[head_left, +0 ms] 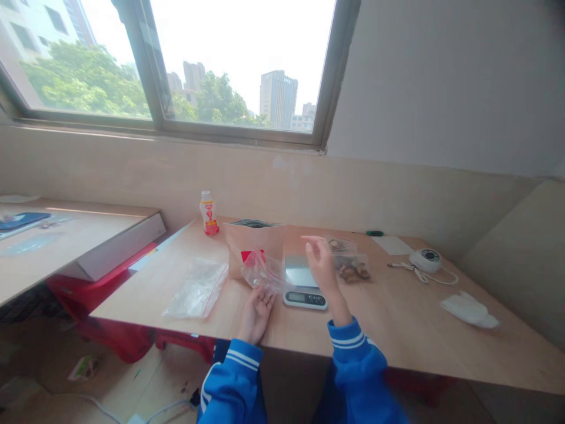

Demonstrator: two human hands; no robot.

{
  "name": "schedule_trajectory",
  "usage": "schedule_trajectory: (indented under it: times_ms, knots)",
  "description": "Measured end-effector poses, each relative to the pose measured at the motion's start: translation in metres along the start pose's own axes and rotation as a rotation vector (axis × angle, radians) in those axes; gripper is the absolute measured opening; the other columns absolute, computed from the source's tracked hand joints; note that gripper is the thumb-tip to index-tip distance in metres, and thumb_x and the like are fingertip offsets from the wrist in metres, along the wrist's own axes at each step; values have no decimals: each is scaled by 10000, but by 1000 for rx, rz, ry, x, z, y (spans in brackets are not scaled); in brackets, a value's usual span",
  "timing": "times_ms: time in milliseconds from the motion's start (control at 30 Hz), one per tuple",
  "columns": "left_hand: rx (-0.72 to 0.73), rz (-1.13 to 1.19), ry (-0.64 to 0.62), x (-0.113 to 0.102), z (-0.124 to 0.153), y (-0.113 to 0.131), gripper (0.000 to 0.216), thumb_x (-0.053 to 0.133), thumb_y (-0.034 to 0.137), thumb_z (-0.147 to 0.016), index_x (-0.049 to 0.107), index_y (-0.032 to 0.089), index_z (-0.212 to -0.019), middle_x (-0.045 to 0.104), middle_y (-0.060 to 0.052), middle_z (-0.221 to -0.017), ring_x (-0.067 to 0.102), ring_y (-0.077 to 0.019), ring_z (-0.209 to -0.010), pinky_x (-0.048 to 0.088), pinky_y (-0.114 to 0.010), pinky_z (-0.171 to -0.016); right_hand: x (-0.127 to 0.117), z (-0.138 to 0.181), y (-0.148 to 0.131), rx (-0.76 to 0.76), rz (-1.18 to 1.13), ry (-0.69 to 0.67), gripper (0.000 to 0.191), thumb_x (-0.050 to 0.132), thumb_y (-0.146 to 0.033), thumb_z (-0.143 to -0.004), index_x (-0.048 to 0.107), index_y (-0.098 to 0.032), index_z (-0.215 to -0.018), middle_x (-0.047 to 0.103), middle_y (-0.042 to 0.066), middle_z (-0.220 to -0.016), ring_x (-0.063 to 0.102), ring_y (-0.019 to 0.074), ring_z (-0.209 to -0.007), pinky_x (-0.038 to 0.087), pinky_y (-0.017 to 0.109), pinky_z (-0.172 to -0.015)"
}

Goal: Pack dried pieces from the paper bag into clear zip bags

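Note:
My left hand [258,310] is palm up at the front of the table, fingers curled at the lower edge of a clear zip bag [261,270]. That bag stands crumpled before a brown kraft-paper pouch [256,238] with an open top and a red mark. Over the kitchen scale [305,299] hovers my right hand [322,263], its fingers bent and apart, with nothing visible in them. It partly hides the scale's plate [296,271]. Flat to the left lies a stack of clear zip bags [196,290]. A bag of brown dried pieces [352,271] lies right of the scale.
A small drink bottle [208,215] stands at the back left. Behind the brown pieces is another small filled bag [339,244]. Farther right are a green-black pen [374,234], white paper [392,245], a white corded device [425,259] and a crumpled white tissue [470,309].

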State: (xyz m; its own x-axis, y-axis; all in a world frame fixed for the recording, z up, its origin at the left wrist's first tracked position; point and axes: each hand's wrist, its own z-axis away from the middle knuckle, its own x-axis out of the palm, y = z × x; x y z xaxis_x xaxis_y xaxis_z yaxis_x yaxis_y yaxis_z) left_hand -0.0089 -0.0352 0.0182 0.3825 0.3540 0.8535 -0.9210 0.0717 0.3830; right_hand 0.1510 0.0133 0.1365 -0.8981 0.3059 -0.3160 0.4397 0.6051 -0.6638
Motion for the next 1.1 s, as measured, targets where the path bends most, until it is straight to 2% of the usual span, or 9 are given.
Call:
schedule_trajectory:
  times_ms: [100, 233, 333, 433, 600, 733, 800, 933, 1100]
  knots:
    - [19, -45, -5, -1, 0, -1, 124, 536, 76, -823, 583, 175, -765, 675, -32, -838, 656, -132, -816, 516, -288, -846, -2, 33, 17, 70, 2, -86, 227, 424, -218, -901, 646, -195, -946, 611, 81, -966, 589, 208, -940, 492, 339, -805]
    - [77, -165, -92, -2, 0, -5, 87, 660, 139, -772, 631, 194, -833, 675, -20, -942, 643, -128, -886, 489, -278, -886, 11, 58, 23, 74, -55, -270, 258, 423, -170, -899, 665, -219, -974, 606, 64, -978, 595, 188, -953, 483, 316, -838]
    - [122, -312, -185, -2, 2, -8, 164, 724, 220, -735, 676, 188, -889, 675, -33, -996, 629, -136, -938, 467, -251, -892, 13, 54, 21, 60, -51, -324, 292, 420, -137, -896, 684, -225, -985, 588, 57, -971, 594, 178, -944, 469, 311, -855]
    - [126, -409, -249, 0, 4, -11, 236, 748, 278, -713, 704, 161, -912, 692, -60, -969, 625, -161, -946, 454, -258, -902, 3, 37, 15, 55, -11, -406, 284, 448, -116, -878, 708, -211, -939, 573, 52, -930, 599, 169, -866, 475, 301, -806]
    - [115, -392, -219, 6, 9, -11, 243, 800, 252, -642, 724, 133, -840, 707, -67, -852, 633, -190, -899, 458, -273, -872, -8, 21, 1, 37, 33, -647, 186, 521, -155, -876, 699, -197, -909, 597, 28, -879, 602, 151, -773, 481, 271, -727]
    - [118, -418, -230, 9, 12, -11, 299, 803, 280, -632, 727, 108, -865, 715, -87, -842, 638, -191, -842, 455, -293, -841, 5, 31, 5, -5, 124, -668, 144, 538, -154, -866, 649, -190, -950, 592, 42, -952, 590, 163, -828, 483, 305, -783]
    - [131, -440, -237, 9, 12, -11, 308, 801, 295, -631, 727, 110, -866, 716, -85, -839, 635, -183, -821, 454, -290, -827, 11, 38, 10, -8, 125, -672, 150, 504, -135, -872, 635, -197, -910, 595, 40, -944, 581, 172, -837, 486, 330, -793]
    - [167, -445, -203, 4, 7, -12, 248, 818, 298, -598, 700, 138, -747, 698, -34, -762, 611, -138, -735, 453, -251, -754, 14, 46, 17, 22, 74, -699, 170, 476, -127, -878, 618, -187, -808, 601, 28, -848, 576, 169, -776, 490, 310, -727]
    - [183, -463, -234, 1, 6, -13, 245, 806, 319, -621, 654, 146, -705, 676, -15, -726, 590, -121, -695, 445, -233, -709, 14, 47, 18, 89, -56, -630, 91, 600, -234, -835, 640, -180, -897, 644, 40, -913, 603, 174, -803, 493, 301, -742]
